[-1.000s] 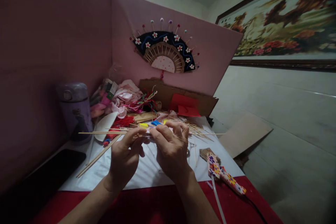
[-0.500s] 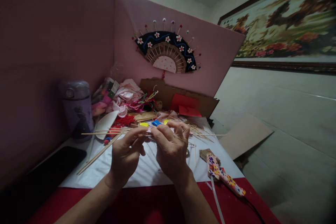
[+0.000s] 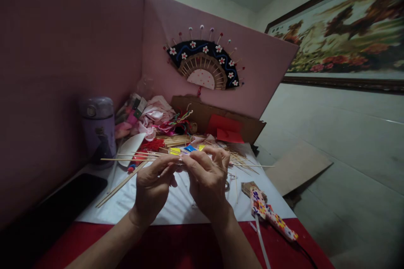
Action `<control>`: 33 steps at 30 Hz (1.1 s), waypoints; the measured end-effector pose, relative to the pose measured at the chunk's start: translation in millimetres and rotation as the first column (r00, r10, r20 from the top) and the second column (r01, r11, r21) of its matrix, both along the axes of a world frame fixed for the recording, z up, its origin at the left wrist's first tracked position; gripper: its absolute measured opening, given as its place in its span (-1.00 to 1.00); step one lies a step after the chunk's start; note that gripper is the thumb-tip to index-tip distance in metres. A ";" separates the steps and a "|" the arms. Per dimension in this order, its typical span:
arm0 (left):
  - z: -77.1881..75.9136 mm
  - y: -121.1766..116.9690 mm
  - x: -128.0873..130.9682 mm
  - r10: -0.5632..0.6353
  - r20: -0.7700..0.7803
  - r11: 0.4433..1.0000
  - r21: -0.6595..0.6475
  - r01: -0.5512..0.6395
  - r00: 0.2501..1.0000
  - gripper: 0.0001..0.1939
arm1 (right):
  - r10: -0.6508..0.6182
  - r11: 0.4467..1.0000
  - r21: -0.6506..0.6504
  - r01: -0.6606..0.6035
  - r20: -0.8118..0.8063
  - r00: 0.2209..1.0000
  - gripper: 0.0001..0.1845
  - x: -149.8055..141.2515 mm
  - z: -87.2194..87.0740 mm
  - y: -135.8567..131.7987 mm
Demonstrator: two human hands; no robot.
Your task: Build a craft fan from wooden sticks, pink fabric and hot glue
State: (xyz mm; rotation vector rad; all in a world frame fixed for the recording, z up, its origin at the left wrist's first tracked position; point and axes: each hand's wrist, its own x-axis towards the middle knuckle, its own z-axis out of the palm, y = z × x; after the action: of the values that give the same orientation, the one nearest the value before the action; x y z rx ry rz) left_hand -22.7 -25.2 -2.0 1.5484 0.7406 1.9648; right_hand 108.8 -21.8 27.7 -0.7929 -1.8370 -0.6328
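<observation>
Several thin bamboo sticks (image 3: 126, 159) run sideways through my two hands, their ends showing past the left and right sides. My left hand (image 3: 154, 185) is closed, with thumb and fingers pinching near the middle of the sticks. Right beside it, my right hand (image 3: 206, 178) is closed too, its fingertips pressed against the left ones. A small pale bit shows between the fingertips, too small to make out. Behind the hands lie yellow (image 3: 174, 151) and blue (image 3: 190, 148) packets.
A hot glue gun (image 3: 259, 204) with a flowered pattern lies at the right. Purple bottle (image 3: 98, 130) and dark phone-like slab (image 3: 83, 191) stand and lie left. Loose sticks, pink cloth (image 3: 159, 109) and red yarn (image 3: 153, 145) pile up behind. A decorated fan (image 3: 205, 52) hangs on the pink panel.
The view has shifted slightly, so everything appears a little further right. Both hands keep the same pinch on the sticks, with only slight finger movement.
</observation>
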 end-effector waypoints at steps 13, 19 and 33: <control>1.4 -1.5 1.1 0.005 0.050 1.000 -0.001 -0.005 0.999 -0.88 | -0.020 0.998 0.057 0.021 -0.009 1.000 -0.80 -2.7 -8.3 1.9; -0.4 -0.5 0.4 0.011 0.037 1.000 0.011 -0.011 0.999 -0.85 | 0.015 0.999 0.047 -0.013 -0.037 0.999 -0.81 -4.1 -9.3 2.3; -3.0 0.5 0.3 0.023 0.024 0.999 0.025 -0.023 0.999 -0.85 | 0.014 0.997 0.072 -0.012 -0.032 0.999 -0.78 -4.1 -11.7 3.8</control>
State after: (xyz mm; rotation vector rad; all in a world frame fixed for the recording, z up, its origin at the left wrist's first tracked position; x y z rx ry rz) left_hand -22.5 -24.6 -5.0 1.5353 0.7294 2.0132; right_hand 104.7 -18.0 16.1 -0.7391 -1.7788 -0.6703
